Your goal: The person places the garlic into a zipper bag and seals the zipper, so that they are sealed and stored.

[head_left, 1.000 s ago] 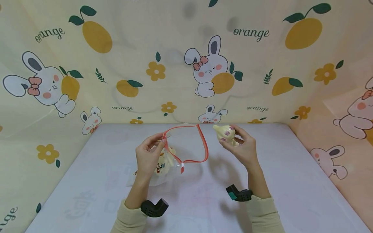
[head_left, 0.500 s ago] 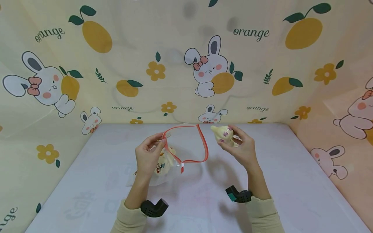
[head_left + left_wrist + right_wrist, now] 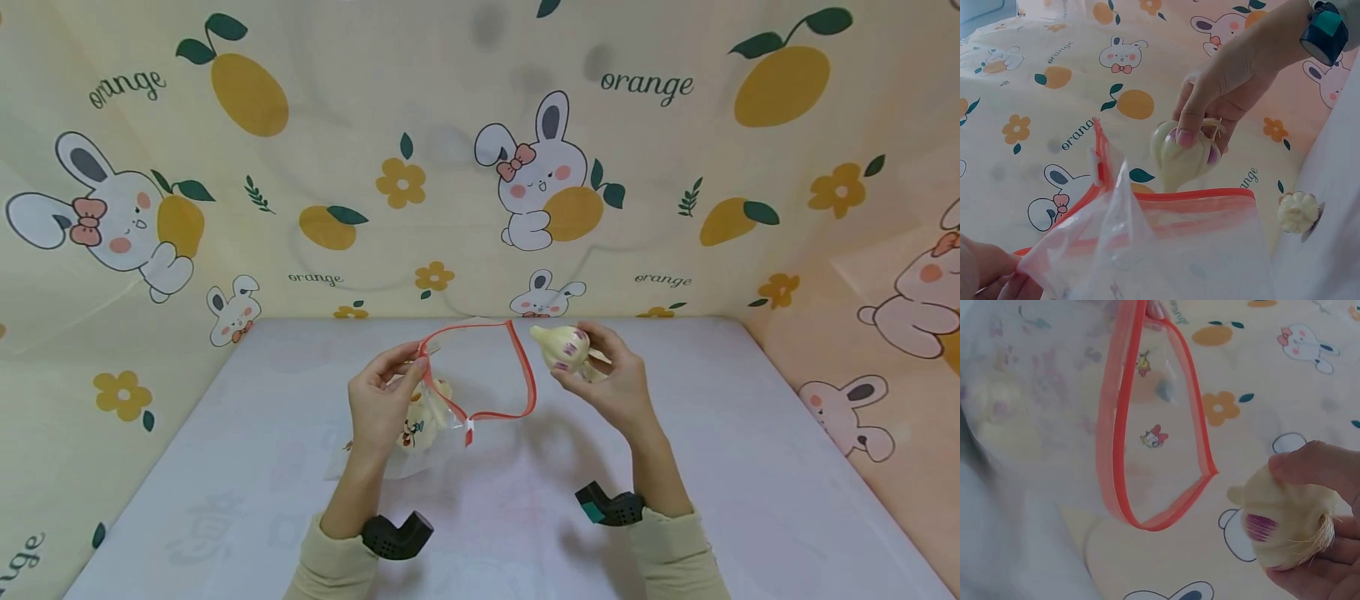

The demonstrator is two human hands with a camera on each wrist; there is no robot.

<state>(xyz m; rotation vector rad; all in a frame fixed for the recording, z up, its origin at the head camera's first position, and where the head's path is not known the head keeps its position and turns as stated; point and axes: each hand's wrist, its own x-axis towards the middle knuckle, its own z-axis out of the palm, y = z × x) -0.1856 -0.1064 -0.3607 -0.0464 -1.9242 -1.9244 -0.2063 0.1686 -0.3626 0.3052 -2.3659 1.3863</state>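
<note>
My left hand (image 3: 377, 408) pinches the rim of a clear zip bag (image 3: 531, 379), whose red-edged mouth gapes toward the right. Cartoon prints and a red slider show on the bag. Inside lies a pale, roundish thing with purple marks (image 3: 1000, 403), blurred through the plastic. My right hand (image 3: 611, 383) holds a garlic bulb (image 3: 562, 347) between thumb and fingers, its stem pointing left at the bag mouth and its roots (image 3: 1319, 540) toward the palm. In the right wrist view the bulb sits just right of the red rim (image 3: 1207, 472), apart from it.
Another garlic bulb (image 3: 1298, 212) rests on the white table (image 3: 750, 467), seen at the right of the left wrist view. A cloth (image 3: 450, 167) printed with rabbits and oranges hangs behind and beside the table. Each wrist wears a black camera (image 3: 397, 535).
My right hand has moved left with the garlic bulb, bringing its stem closer to the bag's mouth. My left hand and the bag have stayed in place.
</note>
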